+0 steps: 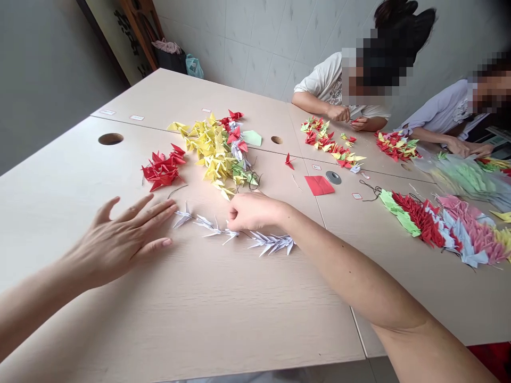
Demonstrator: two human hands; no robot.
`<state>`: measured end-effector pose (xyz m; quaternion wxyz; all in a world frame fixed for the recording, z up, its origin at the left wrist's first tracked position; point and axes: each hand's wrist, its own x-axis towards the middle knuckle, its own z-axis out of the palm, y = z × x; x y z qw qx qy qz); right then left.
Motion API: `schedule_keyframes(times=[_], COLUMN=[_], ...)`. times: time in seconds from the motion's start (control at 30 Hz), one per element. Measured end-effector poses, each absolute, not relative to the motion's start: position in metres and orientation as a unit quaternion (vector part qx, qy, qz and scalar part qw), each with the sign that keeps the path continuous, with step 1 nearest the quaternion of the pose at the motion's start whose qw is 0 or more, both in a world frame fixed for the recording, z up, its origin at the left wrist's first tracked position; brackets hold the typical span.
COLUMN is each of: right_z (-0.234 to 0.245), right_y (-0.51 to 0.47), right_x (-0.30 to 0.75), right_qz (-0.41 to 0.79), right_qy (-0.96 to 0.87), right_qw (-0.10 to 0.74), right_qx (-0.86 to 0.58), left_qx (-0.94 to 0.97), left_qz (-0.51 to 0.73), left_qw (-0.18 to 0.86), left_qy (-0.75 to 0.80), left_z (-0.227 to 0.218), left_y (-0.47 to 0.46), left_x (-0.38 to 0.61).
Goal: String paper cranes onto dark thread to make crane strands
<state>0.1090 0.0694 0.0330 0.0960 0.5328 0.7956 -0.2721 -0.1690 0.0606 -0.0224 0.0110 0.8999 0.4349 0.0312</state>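
Note:
My left hand (136, 234) lies spread over the table, its fingertips beside a pale white-lilac folded paper crane (183, 217). My right hand (255, 213) is curled over the middle of a row of such cranes; whatever its fingers hold is hidden. Part of one crane (231, 234) shows just below that hand. Under my right wrist, a tight cluster of pale cranes (273, 243) continues the row. Beyond my hands sit a heap of yellow paper cranes (211, 146) and a smaller heap of red cranes (162, 169).
A red paper square (319, 185) and a round metal disc (333, 177) lie right of centre. Strung cranes in several colours (443, 229) stretch along the right side. Two people sit across the table (247, 298), one person's hands (347, 116) near more cranes.

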Motion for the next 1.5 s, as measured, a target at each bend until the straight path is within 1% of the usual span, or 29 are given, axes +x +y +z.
schedule_keyframes(times=[0.2, 0.37, 0.5, 0.63, 0.73, 0.8, 0.87, 0.93, 1.0, 1.07, 1.17, 1.3, 1.5], right_z=[0.041, 0.050, 0.049, 0.047, 0.044, 0.044, 0.044, 0.044, 0.041, 0.036, 0.023, 0.003, -0.010], right_y=[0.070, 0.064, 0.063, 0.065, 0.067, 0.066, 0.060, 0.049, 0.035, 0.020, 0.002, -0.006, -0.002], right_x=[0.094, 0.087, 0.086, 0.087, 0.092, 0.101, 0.114, 0.129, 0.142, 0.151, 0.155, 0.153, 0.155], right_qz=[-0.159, -0.111, -0.092, -0.098, -0.124, -0.154, -0.178, -0.192, -0.201, -0.201, -0.189, -0.163, -0.190], right_qy=[0.837, 0.844, 0.844, 0.835, 0.822, 0.808, 0.791, 0.774, 0.772, 0.787, 0.801, 0.788, 0.776], right_qw=[0.181, 0.236, 0.244, 0.238, 0.207, 0.159, 0.072, -0.034, -0.108, -0.151, -0.185, -0.197, -0.217], right_qx=[0.492, 0.469, 0.468, 0.487, 0.517, 0.546, 0.581, 0.603, 0.593, 0.563, 0.537, 0.560, 0.560], left_qx=[0.894, 0.892, 0.893, 0.891, 0.890, 0.884, 0.865, 0.838, 0.856, 0.893, 0.914, 0.916, 0.909], left_qz=[0.047, 0.066, 0.063, 0.069, 0.067, 0.079, 0.118, 0.170, 0.202, 0.200, 0.167, 0.108, 0.080], left_qw=[-0.060, -0.072, -0.076, -0.079, -0.074, -0.070, -0.070, -0.071, -0.060, -0.029, -0.029, -0.016, 0.039], left_qy=[0.442, 0.441, 0.438, 0.441, 0.444, 0.456, 0.482, 0.513, 0.472, 0.402, 0.369, 0.385, 0.408], left_z=[-0.035, -0.041, -0.043, -0.047, -0.048, -0.045, -0.035, -0.021, -0.008, -0.002, -0.008, -0.019, -0.016], left_y=[0.048, 0.052, 0.058, 0.061, 0.061, 0.057, 0.049, 0.039, 0.029, 0.024, 0.027, 0.042, 0.052], left_x=[-0.192, -0.201, -0.204, -0.206, -0.208, -0.206, -0.196, -0.177, -0.150, -0.120, -0.085, -0.062, -0.053])
